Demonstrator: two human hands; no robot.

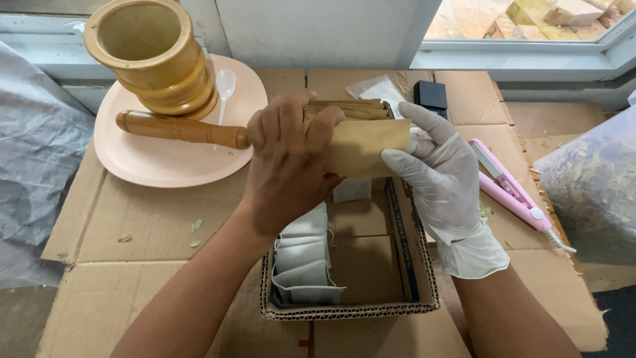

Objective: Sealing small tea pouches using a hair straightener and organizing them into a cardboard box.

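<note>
Stack of brown paper envelopes (pixel 361 136) held above the cardboard box (pixel 414 265), long axis running 9 to 3 o'clock, flat faces toward camera. Left hand (pixel 288 159) bare, fingers curled over the stack's left end, hiding it. Right hand (pixel 440 176) gloved, fingers pinching the front envelope's right edge. White sachets (pixel 305 262) lie in the box at 6 o'clock, partly hidden by the wrist.

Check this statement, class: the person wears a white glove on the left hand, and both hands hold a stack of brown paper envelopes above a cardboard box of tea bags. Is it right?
Not quite. The head view shows the white glove on the right hand; the left hand is bare. The rest stands: both hold the stack of brown paper envelopes above the cardboard box of tea bags.
</note>
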